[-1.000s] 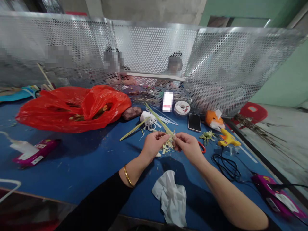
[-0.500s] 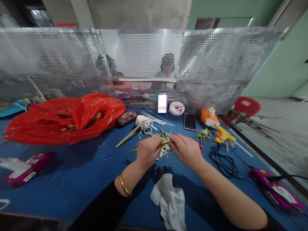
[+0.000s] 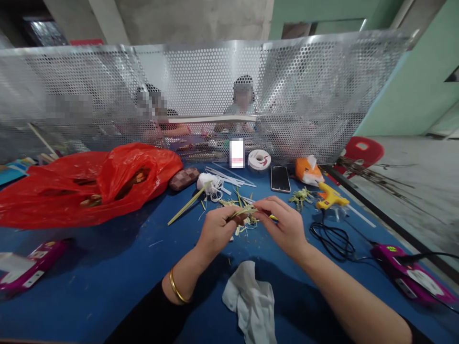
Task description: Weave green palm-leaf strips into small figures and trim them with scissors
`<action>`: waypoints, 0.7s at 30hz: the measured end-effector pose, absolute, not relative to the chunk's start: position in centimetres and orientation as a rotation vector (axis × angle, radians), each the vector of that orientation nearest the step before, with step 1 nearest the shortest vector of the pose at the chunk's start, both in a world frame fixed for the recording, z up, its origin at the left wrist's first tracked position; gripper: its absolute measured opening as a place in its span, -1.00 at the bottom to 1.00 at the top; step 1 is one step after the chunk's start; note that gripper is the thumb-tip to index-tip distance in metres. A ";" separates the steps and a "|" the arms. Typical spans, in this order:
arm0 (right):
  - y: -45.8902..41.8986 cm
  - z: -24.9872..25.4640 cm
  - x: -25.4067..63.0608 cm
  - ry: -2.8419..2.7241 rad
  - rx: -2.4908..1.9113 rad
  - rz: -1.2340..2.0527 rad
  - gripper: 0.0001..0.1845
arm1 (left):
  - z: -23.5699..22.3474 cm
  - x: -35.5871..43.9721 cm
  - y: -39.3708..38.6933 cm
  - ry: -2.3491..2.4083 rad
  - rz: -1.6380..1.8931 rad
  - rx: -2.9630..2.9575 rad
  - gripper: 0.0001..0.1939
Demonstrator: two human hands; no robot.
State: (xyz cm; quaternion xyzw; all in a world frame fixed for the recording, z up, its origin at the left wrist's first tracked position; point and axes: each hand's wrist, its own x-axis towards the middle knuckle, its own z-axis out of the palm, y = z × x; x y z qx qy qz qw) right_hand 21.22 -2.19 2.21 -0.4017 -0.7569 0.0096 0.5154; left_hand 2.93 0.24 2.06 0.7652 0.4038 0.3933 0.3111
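A perforated metal screen bounds the far side of your blue table, whose dark right edge slants toward you; blue surface stretches to the left of your left forearm. The red bag spreads across the far left, cut off at its left end, its contents mostly hidden in the folds. A white cloth lies between your forearms, its near end out of view. Your left hand and right hand come close together near the middle. The purple device on the left is cut off too. Your left fingers are closed around the green strips, and your right fingertips pinch their right end; fingers hide much of them. Green scraps lie below, partly covered by your hands.
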 end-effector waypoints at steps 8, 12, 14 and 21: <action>-2.4 1.8 21.1 -1.764 -1.007 0.060 -0.70 | 2.4 3.0 0.0 1.047 1.030 2.117 -0.78; -2.4 2.0 21.4 -1.841 -0.947 0.007 -0.78 | 2.3 2.9 0.0 1.024 1.029 2.134 -0.74; -2.4 2.0 21.3 -1.842 -0.928 -0.011 -0.81 | 2.3 2.9 0.0 1.026 1.029 2.129 -0.72; -2.8 2.1 20.9 -1.809 -0.927 -0.042 -0.86 | 2.3 2.8 -0.1 1.007 1.027 2.152 -0.72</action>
